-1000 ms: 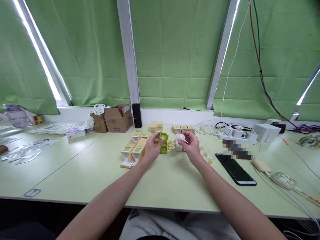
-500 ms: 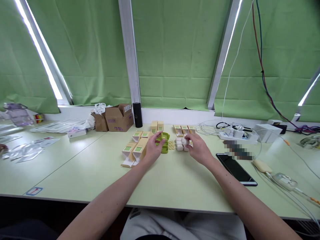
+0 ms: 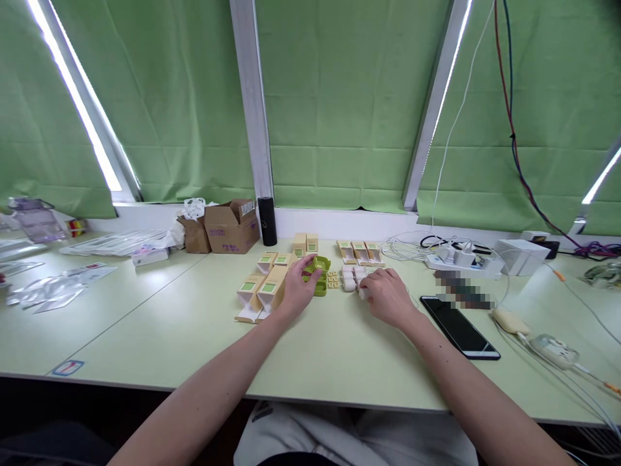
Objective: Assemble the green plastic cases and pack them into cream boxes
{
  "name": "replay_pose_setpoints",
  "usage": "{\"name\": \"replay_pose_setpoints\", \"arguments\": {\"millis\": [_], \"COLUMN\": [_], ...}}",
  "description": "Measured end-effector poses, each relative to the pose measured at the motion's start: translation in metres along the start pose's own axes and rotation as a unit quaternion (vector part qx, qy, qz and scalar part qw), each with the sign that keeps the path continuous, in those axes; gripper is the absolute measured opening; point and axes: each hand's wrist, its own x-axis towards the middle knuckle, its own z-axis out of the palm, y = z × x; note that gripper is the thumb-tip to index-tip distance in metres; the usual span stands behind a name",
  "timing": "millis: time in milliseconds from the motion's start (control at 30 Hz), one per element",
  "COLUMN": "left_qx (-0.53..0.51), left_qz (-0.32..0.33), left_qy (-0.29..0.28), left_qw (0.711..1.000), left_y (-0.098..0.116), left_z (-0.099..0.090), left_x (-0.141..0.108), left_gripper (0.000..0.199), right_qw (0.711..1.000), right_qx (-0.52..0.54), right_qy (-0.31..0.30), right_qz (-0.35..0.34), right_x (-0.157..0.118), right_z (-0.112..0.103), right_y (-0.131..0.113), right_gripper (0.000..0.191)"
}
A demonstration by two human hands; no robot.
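Fingers of my left hand curve round the left side of a green tray with compartments, the thumb resting at its edge. My right hand is lowered over a group of small white pieces, its fingers closed on a white piece at the group's right front. Several tiny yellow squares lie in rows between the tray and the white pieces. Left of my left hand stand open cream boxes with green labels. Behind the white pieces lie more open cream boxes.
A cardboard box and a black cylinder stand at the back. On the right are a phone, a power strip, cables and a cream power bank. Plastic bags lie at the left.
My right hand has come down and a little toward me, and its fingers have drawn together at the front of the white pieces. My left hand has stayed at the green tray.
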Motion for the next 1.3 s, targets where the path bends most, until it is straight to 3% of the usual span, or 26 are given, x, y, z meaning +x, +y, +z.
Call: {"name": "replay_pose_setpoints", "arguments": {"millis": [367,667,767,867,967,1100,1300], "left_qx": [-0.011,-0.005,-0.006,-0.018,-0.046,-0.096,-0.143], "left_qz": [0.004,0.005,0.011,0.016,0.011,0.002,-0.011], "left_qy": [0.005,0.005,-0.002,-0.015,-0.035,-0.061,-0.076], "left_qw": [1.0,1.0,1.0,1.0,0.998,0.994,0.987], "left_y": [0.001,0.008,0.01,0.011,0.011,0.013,0.015], "left_z": [0.0,0.0,0.0,0.0,0.0,0.001,0.004], "left_x": [-0.001,-0.002,-0.002,-0.003,-0.003,-0.005,-0.006], "left_gripper": [0.048,0.045,0.044,0.045,0.045,0.049,0.055], "right_qw": [1.0,0.999,0.997,0.986,0.972,0.958,0.931], "right_qx": [-0.022,-0.002,0.027,0.082,0.134,0.199,0.282], "right_qy": [0.0,0.026,0.061,0.134,0.191,0.206,0.233], "right_qz": [-0.003,0.021,0.038,0.053,0.024,-0.022,-0.003], "right_x": [-0.001,-0.002,0.0,0.004,0.012,0.025,0.039], "right_z": [0.012,0.008,0.002,-0.007,-0.013,-0.01,0.01], "right_y": [0.003,0.005,0.007,0.004,-0.006,-0.029,-0.06], "right_gripper": [0.029,0.044,0.041,0.029,0.026,0.033,0.048]}}
